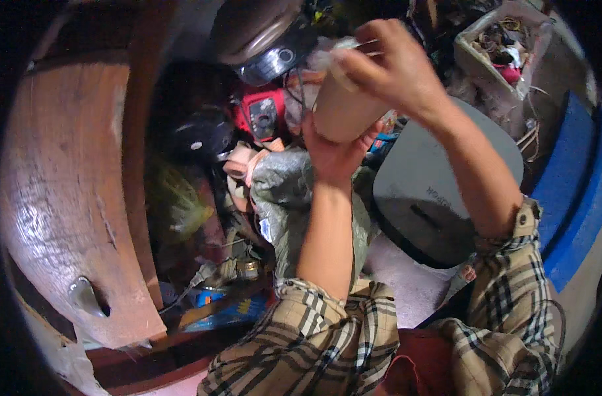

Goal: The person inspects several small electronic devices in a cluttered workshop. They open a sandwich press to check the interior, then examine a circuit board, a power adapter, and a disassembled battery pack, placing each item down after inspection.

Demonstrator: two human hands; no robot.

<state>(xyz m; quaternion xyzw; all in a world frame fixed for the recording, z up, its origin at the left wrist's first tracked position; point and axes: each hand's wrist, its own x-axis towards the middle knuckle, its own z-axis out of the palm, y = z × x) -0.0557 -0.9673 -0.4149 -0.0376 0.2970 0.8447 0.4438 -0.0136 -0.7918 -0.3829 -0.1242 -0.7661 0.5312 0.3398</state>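
White bin [471, 61] up top holds jumbled junk [502, 47]. Left hand [335, 150] cups the tan container [347, 112] from below; right hand [401, 69] curls narrowly at its top, can't tell gripping what.

dk lettering [439, 196] on rounded gry lid [446, 155], wht label [266, 229], txt blurry

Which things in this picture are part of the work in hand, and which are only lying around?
Seemingly in use:
- beige container
- left hand, at its base
- right hand, near its top

Apparently lying around:
- grey box
- white basket
- wooden panel
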